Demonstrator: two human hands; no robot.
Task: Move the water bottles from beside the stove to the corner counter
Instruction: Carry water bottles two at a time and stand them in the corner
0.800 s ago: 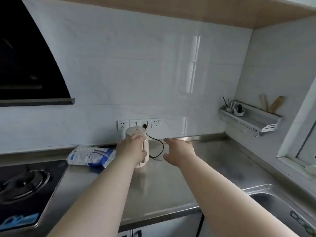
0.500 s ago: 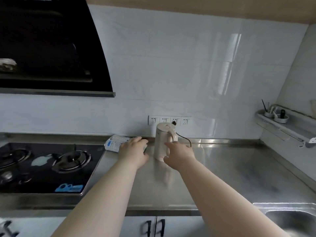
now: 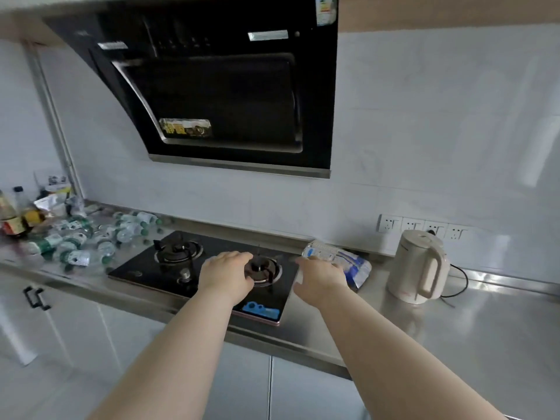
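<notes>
I see the water bottles (image 3: 91,237) heaped on the counter (image 3: 454,328) left of the stove (image 3: 142,269), well apart from both hands. They lie on their sides, long axes pointing every which way. My left hand (image 3: 225,275) hovers over the right burner and my right hand (image 3: 321,278) at the stove's right edge, fingers loose, gripping nothing. A blue-and-white bag (image 3: 348,263) and a lidded kettle (image 3: 416,266) sit further right.

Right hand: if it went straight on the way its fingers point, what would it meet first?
Most likely the blue-and-white packet lying between gas stove and kettle: the right hand is at its left end. Height is unclear; it might pass over to the tiled wall.
</notes>
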